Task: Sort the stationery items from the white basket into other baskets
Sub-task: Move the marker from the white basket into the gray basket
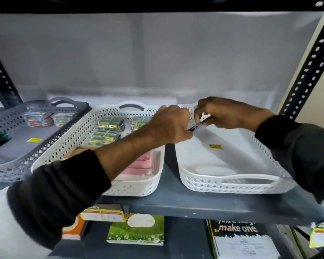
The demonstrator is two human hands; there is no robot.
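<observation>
A white lattice basket (pixel 67 144) stands in the middle of the shelf, holding yellow-blue packets (pixel 108 130) and pink packs (pixel 140 163). To its right stands a second white basket (pixel 230 182), bare except for a yellow sticker (pixel 215 146). My left hand (pixel 168 126) and my right hand (pixel 226 114) meet above that basket's far left corner. Both pinch a thin dark pen-like item (pixel 196 125) with a bit of white wrapper at its top. A grey basket (pixel 15 146) on the left holds colourful packets (pixel 45 116).
The dark metal shelf (pixel 176 200) has perforated uprights at left (pixel 0 77) and right (pixel 310 64). On the shelf below lie a green notebook (pixel 137 230), a black booklet (pixel 239 238) and an orange-white box (pixel 75 228). A white backing sheet closes the rear.
</observation>
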